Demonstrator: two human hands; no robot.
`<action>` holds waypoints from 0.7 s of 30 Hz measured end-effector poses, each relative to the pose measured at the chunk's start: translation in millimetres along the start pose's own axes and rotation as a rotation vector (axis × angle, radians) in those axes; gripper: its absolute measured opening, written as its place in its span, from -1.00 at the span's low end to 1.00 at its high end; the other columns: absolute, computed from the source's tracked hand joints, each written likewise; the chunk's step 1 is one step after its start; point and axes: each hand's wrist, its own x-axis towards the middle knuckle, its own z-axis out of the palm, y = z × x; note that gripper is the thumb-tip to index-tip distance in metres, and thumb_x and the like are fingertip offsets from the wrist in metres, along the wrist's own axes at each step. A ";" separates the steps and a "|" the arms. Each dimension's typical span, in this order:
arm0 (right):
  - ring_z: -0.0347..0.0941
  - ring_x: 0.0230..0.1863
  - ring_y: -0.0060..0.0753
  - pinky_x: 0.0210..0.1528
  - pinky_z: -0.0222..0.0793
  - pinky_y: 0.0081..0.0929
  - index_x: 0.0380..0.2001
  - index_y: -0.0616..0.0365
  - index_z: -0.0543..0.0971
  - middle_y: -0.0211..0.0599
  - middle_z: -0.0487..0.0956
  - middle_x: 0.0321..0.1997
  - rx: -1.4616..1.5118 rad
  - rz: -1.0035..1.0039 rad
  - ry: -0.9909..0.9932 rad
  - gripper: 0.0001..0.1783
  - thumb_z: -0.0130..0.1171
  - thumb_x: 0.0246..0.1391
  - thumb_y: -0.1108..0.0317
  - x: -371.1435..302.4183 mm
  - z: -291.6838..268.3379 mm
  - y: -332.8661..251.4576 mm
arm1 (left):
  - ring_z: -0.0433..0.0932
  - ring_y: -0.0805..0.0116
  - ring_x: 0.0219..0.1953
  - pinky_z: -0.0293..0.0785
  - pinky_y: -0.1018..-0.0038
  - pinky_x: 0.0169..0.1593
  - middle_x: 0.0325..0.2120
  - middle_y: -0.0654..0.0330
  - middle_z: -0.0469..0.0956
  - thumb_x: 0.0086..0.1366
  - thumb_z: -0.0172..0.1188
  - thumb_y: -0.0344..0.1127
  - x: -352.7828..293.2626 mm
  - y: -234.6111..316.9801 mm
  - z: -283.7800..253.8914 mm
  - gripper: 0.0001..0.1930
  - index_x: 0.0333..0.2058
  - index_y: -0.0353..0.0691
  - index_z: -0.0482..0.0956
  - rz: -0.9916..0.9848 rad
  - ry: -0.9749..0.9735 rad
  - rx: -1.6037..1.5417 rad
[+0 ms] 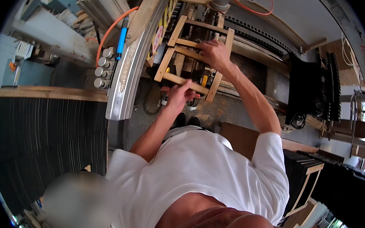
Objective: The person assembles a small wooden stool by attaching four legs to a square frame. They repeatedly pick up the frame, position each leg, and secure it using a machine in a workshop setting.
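Note:
Two small light-wood frames lie end to end across the machine bed in front of me. My left hand is closed on the near rail of the nearer frame, thumb along its top; the hand is slightly blurred. Farther away and to the right, my right hand has its fingers curled over the middle rails where the two frames meet. Its palm hides part of these rails, so I cannot tell whether it grips one or both. The far frame's left side piece shows beyond.
A metal machine beam with round knobs and a blue air gun stands at left. Below it are stacked dark panels. A metal cylinder rises behind the frames. Black cloth hangs at right; sawdust covers the floor.

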 end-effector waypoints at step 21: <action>0.48 -0.12 -0.23 -0.04 0.23 -0.27 -0.11 -0.21 0.62 -0.34 0.64 -0.25 -0.177 -0.028 -0.029 -0.61 0.09 -0.06 0.38 100.5 74.2 102.1 | 0.50 0.49 -0.42 0.46 0.56 -0.34 -0.46 0.33 0.52 0.27 0.20 -0.19 -131.9 -102.0 -61.1 -0.79 -0.22 -0.17 0.55 0.037 0.466 -0.344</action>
